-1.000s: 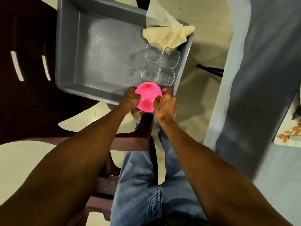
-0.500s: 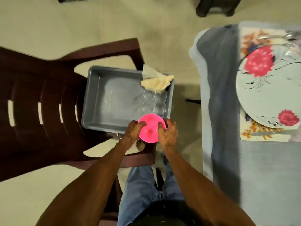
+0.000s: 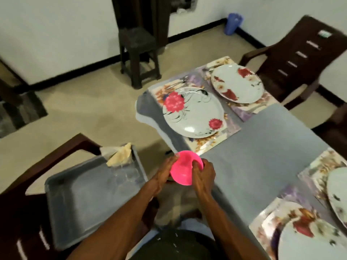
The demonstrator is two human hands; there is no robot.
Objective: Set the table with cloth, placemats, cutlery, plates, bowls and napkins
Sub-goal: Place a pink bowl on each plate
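A pink bowl (image 3: 185, 167) is held between my left hand (image 3: 163, 175) and my right hand (image 3: 203, 174), just off the near left edge of the table. The table wears a grey cloth (image 3: 262, 152). Floral placemats (image 3: 212, 141) lie on it with white flowered plates: one near the left edge (image 3: 193, 114), one behind it (image 3: 237, 84), and two more at the lower right (image 3: 308, 241). Cutlery (image 3: 178, 83) lies beside the far plates. Beige napkins (image 3: 120, 156) sit in the corner of a grey tub (image 3: 84, 199).
The grey tub rests on a dark brown chair (image 3: 28, 212) at my left and also holds clear glasses (image 3: 129, 173). Another brown chair (image 3: 300, 59) stands at the table's far side. A dark stool (image 3: 139, 57) and a blue bin (image 3: 233, 23) stand by the wall.
My view has swung up from the tub towards the table. Both hands have carried the pink bowl away from the tub to the table's edge.
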